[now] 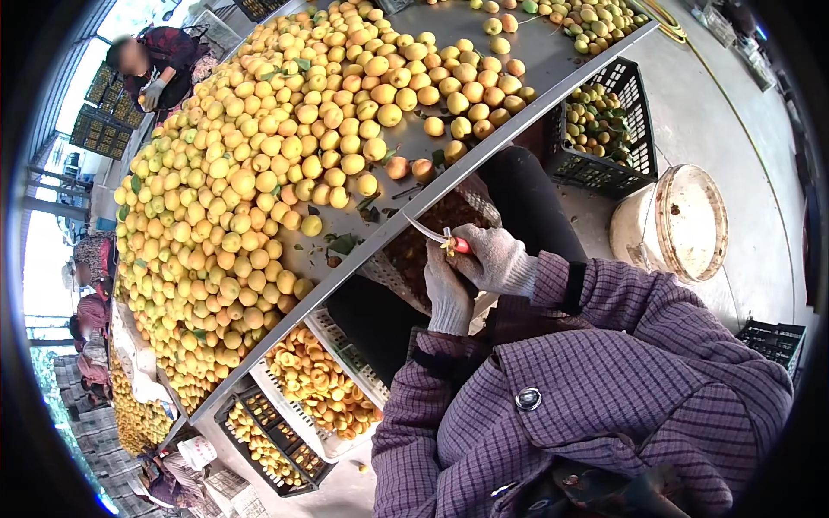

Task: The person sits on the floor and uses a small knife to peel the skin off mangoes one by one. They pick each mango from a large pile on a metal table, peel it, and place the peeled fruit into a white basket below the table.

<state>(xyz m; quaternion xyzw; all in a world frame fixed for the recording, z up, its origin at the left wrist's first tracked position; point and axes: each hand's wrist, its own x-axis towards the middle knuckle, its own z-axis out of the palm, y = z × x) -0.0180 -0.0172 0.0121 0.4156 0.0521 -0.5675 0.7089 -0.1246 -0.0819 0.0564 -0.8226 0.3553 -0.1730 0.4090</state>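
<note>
My right hand (484,258), in a pale knit glove, grips a small curved knife (424,228) by its red handle. Its bare blade points up and left toward the metal table edge (395,223), with a yellowish bit around the base of the handle. Gloved as well, my left hand (447,291) is pressed close beneath the right one. Its fingers are curled, and whatever they might hold is hidden. Under both hands, between my knees, stands a pale container (421,249) with dark brown contents. Beyond the edge a large heap of yellow apricots (259,181) covers the table.
White crate (327,382) of split apricots and dark crate (265,440) sit below the table at left. On the right are a black crate (599,126) of greenish fruit and a lidded, stained bucket (670,223). Across the table a gloved person (158,71) holds a fruit.
</note>
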